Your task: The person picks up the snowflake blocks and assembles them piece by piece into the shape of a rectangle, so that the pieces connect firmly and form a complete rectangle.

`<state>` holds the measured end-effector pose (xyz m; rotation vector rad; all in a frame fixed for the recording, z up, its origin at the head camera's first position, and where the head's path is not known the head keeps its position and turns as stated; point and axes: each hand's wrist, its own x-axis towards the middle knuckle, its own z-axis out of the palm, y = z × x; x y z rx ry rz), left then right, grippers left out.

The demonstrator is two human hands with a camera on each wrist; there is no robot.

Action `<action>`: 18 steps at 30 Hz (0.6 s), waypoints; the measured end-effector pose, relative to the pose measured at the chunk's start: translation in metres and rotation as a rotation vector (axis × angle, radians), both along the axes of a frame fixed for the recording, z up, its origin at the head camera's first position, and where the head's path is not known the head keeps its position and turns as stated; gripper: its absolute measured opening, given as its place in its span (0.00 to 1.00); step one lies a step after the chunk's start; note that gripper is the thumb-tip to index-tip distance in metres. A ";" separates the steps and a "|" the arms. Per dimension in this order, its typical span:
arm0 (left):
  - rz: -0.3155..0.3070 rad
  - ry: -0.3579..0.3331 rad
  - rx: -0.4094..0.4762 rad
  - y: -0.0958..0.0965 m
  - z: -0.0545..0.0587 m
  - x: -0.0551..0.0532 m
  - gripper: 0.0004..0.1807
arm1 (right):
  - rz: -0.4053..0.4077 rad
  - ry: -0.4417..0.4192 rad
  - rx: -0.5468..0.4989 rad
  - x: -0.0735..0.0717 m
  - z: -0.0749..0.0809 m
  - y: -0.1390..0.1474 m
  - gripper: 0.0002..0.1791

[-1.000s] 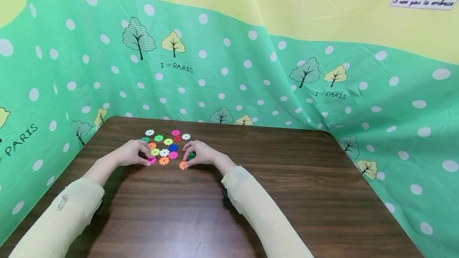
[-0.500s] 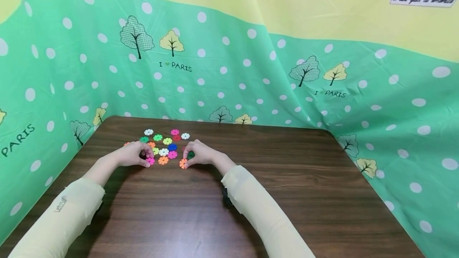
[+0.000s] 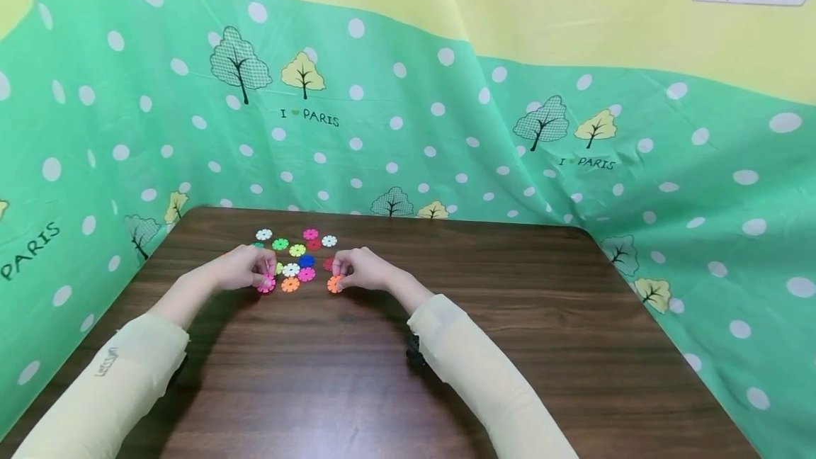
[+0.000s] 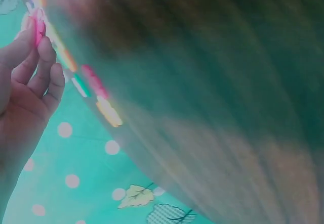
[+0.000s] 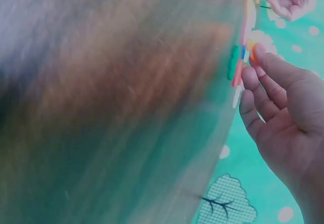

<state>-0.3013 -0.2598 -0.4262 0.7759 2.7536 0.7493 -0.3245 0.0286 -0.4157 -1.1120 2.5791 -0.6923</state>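
In the head view my left hand (image 3: pixel 242 268) pinches a bright pink notched plastic disc (image 3: pixel 265 285), a flower-shaped snowflake piece, at the near left of a group of such discs. The same pink disc shows edge-on between thumb and fingertips in the left wrist view (image 4: pixel 38 29). My right hand (image 3: pixel 366 269) pinches an orange notched disc (image 3: pixel 334 284) by its right side. That disc is partly covered by the thumb in the right wrist view (image 5: pixel 254 56). Between the hands lie another orange disc (image 3: pixel 290 285), a pink disc (image 3: pixel 307 274) and a white disc (image 3: pixel 291 270).
Further discs lie behind, among them a blue disc (image 3: pixel 307 261), a yellow-green disc (image 3: pixel 297 250), a green disc (image 3: pixel 280 244) and a white disc (image 3: pixel 329 241). A red disc (image 3: pixel 328 263) is partly behind my right hand. The brown wooden table (image 3: pixel 510 346) meets a green dotted curtain (image 3: pixel 408 133).
My right hand has shifted slightly right with the orange disc, now covering the dark green disc. My left hand has raised the pink disc a little, its face turned more toward the head camera.
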 end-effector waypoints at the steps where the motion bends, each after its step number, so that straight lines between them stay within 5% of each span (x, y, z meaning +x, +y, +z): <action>1: 0.005 0.014 0.001 0.001 0.003 0.000 0.09 | -0.001 0.008 -0.004 0.001 0.003 0.002 0.10; 5: 0.024 0.066 0.031 0.008 0.017 0.002 0.08 | 0.017 0.057 -0.018 0.004 0.015 0.012 0.10; 13: 0.120 0.285 0.060 0.025 0.040 0.013 0.08 | 0.042 0.187 -0.120 0.014 0.050 0.039 0.08; 18: 0.172 0.331 0.141 0.042 0.056 0.026 0.07 | 0.049 0.259 -0.175 0.022 0.069 0.059 0.09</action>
